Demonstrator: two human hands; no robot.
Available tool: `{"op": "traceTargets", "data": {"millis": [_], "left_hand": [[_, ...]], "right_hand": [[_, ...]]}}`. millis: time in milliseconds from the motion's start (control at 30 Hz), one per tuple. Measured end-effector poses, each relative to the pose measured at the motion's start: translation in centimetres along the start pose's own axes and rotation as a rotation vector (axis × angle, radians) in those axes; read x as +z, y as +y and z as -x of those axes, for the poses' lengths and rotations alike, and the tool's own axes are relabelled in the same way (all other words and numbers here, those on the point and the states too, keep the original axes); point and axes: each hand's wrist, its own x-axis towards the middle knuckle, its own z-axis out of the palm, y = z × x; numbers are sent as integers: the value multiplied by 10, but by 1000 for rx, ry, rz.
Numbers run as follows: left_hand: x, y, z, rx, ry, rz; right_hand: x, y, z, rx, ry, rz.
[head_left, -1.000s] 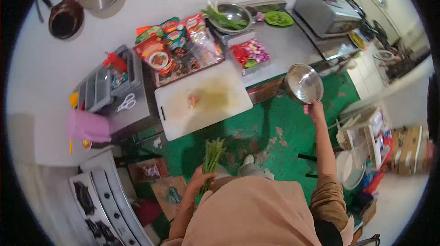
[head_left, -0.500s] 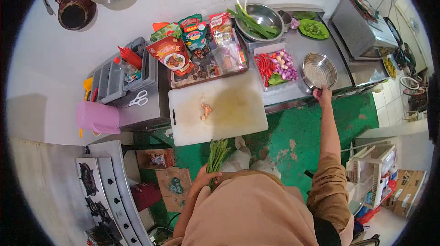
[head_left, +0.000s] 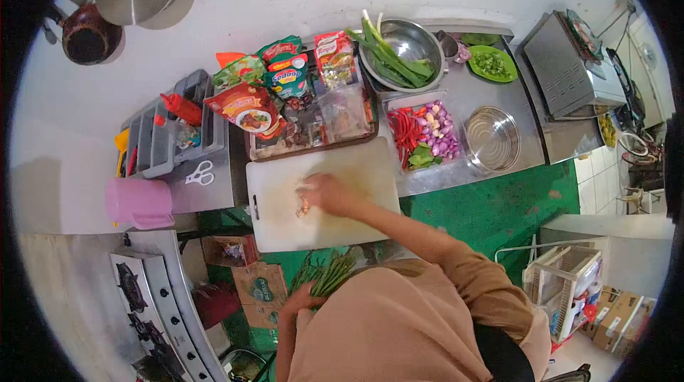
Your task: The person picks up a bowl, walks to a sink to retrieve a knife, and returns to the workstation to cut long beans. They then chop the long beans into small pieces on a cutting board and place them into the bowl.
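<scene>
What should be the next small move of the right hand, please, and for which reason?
Probably the right hand should gather the small orange-brown pieces and lift them off the white cutting board. It is right at these pieces, which lie loose on the board, while the left hand is occupied with a bunch of green stalks.

There is one white rectangular cutting board (head_left: 320,232), one pink plastic jug (head_left: 137,200) and one bunch of slender green stalks (head_left: 331,272).
</scene>
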Motion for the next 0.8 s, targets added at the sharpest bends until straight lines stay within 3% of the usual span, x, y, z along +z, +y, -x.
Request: {"op": "traceTargets", "data": {"millis": [67,100,133,167,233,267,300,333,367,433,567,667,733,800], "left_hand": [[14,-29,7,-188,65,261],[26,-57,11,-291,138,204],[34,-74,10,-389,210,148],[37,-55,20,-390,206,143],[46,13,62,-417,399,822],[48,23,65,-421,393,826],[49,29,66,-279,436,874],[51,36,68,-133,479,922],[50,44,70,-135,482,933],[41,62,79,23,508,1001],[10,113,87,136,516,778],[-9,129,81,215,541,641],[-27,161,82,204,490,561],[-42,186,84,186,439,483]], "right_hand": [[23,-4,-10,-150,139,229],[35,3,-14,-141,146,226],[49,14,-16,-130,-21,190],[55,22,-15,-119,-189,151],[39,24,-6,-49,-230,51],[28,22,2,18,-272,-51],[11,20,13,19,-277,-55],[-11,19,29,42,-119,-289],[-34,21,45,64,37,-520],[-78,35,71,97,303,-360],[-163,83,121,503,531,-135],[-188,125,141,462,454,48],[-202,126,141,502,596,244],[-209,121,144,450,620,209]]}}
